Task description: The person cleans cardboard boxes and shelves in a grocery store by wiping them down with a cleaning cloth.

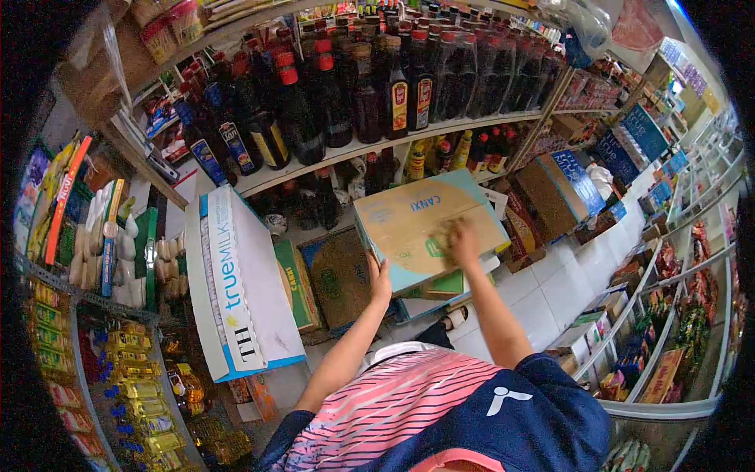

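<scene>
A tan and light-blue cardboard box (409, 216), printed "CANXI", is in front of me with its broad printed face turned up. My left hand (380, 279) grips its near left edge, thumb and fingers at the corner. Over the green print on that face is my right hand (462, 242), its fingers smeared by motion. Beneath the box, a green carton (444, 285) shows in part.
A big white "TH true MILK" carton (236, 291) stands at my left, beside a brown carton (338, 275). Dark bottles (362, 94) crowd the shelf ahead. An open brown box (546, 197) lies on the right, near white floor tiles (543, 291) and a glass case (668, 315).
</scene>
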Demonstrator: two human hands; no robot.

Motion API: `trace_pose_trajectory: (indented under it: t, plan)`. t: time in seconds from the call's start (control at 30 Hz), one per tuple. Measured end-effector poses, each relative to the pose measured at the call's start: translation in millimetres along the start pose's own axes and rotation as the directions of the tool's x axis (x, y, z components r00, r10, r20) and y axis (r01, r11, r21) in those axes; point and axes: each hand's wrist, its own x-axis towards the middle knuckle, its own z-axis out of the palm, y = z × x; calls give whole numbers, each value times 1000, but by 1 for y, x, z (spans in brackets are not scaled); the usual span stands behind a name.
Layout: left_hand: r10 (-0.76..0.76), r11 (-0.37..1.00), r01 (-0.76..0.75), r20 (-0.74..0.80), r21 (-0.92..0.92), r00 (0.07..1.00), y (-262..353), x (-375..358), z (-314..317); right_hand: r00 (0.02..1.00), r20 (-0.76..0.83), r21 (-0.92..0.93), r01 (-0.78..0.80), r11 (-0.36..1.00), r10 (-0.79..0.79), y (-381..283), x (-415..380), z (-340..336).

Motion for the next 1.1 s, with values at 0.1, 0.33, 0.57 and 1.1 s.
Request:
trace_pose_trajectory:
  t: [0.1,0.33,0.57,1.1]
  plan:
    - [-4,1000,3,49,24,999,-2,4,-3,990,-141,-177,-11,984,-14,19,10,-33]
    - [-48,998,46,58,37,997,-10,6,-5,1000,4,-10,25,1000,-25,-64,-15,14]
    - [23,996,-30,76,85,997,-5,8,-12,953,111,9,281,960,-280,-86,-15,10]
    - [-316,909,374,278,-185,907,-67,26,-35,989,32,-65,144,987,-142,-40,16,8]
